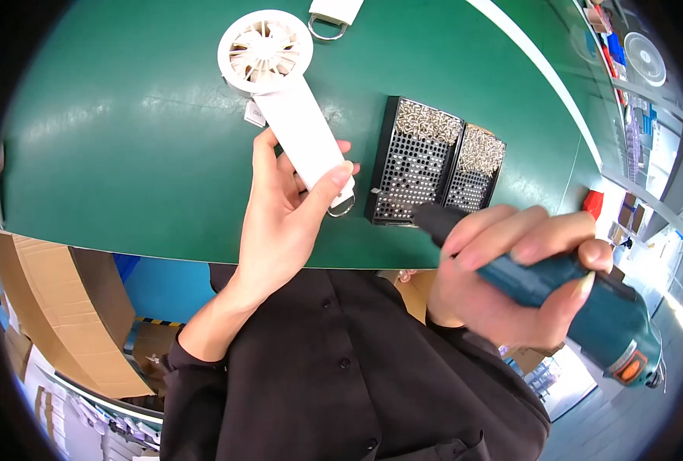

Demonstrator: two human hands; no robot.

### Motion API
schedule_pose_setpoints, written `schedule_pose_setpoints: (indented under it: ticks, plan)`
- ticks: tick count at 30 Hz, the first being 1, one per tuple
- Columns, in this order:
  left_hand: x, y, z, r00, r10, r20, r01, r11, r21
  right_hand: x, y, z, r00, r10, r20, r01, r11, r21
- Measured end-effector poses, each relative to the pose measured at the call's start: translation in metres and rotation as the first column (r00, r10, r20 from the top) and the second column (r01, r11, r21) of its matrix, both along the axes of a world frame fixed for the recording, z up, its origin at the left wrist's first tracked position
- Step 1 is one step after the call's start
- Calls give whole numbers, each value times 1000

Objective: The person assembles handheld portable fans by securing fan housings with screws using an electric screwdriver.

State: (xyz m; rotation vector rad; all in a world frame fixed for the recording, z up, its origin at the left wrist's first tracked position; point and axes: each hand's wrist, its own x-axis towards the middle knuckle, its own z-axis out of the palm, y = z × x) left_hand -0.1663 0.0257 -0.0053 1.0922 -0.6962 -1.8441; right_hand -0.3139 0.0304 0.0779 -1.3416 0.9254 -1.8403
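My left hand (pixel 284 219) grips the handle of a white hand-held fan (pixel 280 84) over the green table (pixel 111 146); its round grille points away from me and a metal ring hangs at the handle's near end. My right hand (pixel 503 280) is wrapped around a teal electric screwdriver (pixel 587 303) with a dark tip pointing left, toward two black perforated screw trays (pixel 433 165). The trays hold piles of small silver screws at their far ends.
Another white fan handle with a metal ring (pixel 332 15) lies at the table's far edge. A cardboard box (pixel 57 307) stands below the table at my left. Shelves and a white fan (pixel 645 58) are at the far right.
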Motion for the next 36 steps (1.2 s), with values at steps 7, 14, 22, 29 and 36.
schedule_pose_setpoints:
  ticks: [7,14,22,29,36]
  plan:
    - [0,5,-6,999,42,19,-42,999,-6,13,1,-10,987,161,-23,-162,986,-42]
    - [-2,4,-1,999,50,19,-50,999,12,16,-2,-13,981,181,-73,-181,983,6]
    - [2,4,-5,999,36,3,-36,999,20,26,0,-21,982,149,-113,-149,989,16]
    - [0,4,-1,999,39,1,-39,999,38,34,-9,-37,993,107,-44,-114,971,-208]
    - [3,3,-3,999,38,-11,-37,999,39,29,-9,-38,976,212,-39,-216,955,-204]
